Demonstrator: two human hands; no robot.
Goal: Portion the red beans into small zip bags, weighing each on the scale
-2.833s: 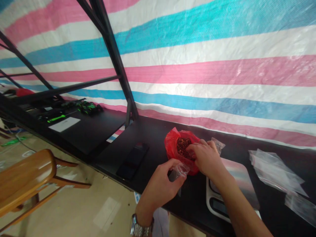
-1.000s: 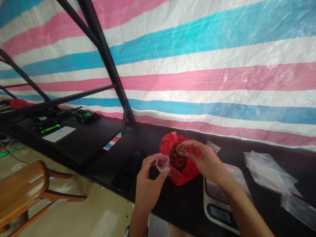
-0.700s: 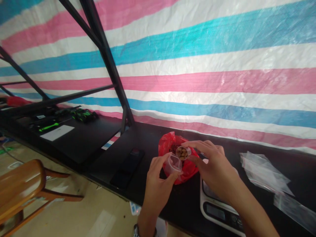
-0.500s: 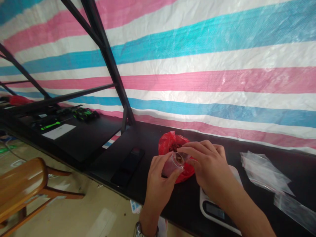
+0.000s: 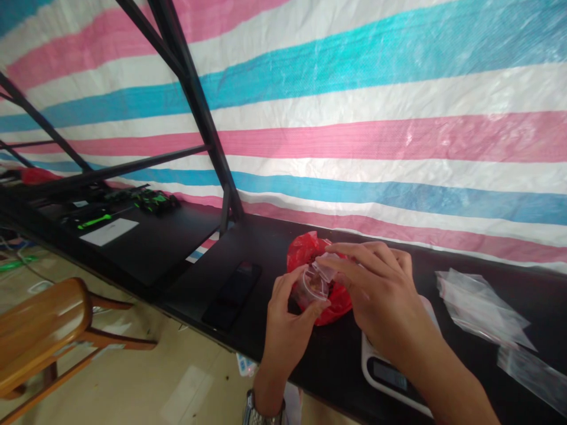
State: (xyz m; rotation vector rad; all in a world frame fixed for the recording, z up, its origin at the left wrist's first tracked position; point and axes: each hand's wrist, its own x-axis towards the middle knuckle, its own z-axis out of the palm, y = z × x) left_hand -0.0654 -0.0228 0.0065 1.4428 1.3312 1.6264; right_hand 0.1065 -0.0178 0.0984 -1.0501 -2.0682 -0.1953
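Note:
Over a red plastic bag [image 5: 302,251] on the black table, I hold a small clear zip bag [image 5: 309,287] with its mouth spread round. Some brownish bits show inside it. My left hand [image 5: 289,316] wraps the bag's side, thumb at the front and fingers behind. From the right, my right hand [image 5: 383,295] pinches clear plastic at the bag's mouth with bent fingers. The fingertips partly cover this spot. Dark reddish bits in the red bag are mostly hidden behind the clear bag. Under my right forearm lies a white kitchen scale [image 5: 370,369], partly covered.
Several flat clear zip bags [image 5: 481,307] lie on the table at the right. A black phone [image 5: 233,295] is left of my hands. Farther left are a metal frame post [image 5: 208,136], a white paper [image 5: 110,232] and a wooden chair [image 5: 48,324]. Striped sheeting [image 5: 376,141] hangs behind.
The mouth of the clear bag has opened wider and tipped more toward me. My right fingers have shifted slightly up, pulling a flap of clear plastic into view. The camera has moved a little.

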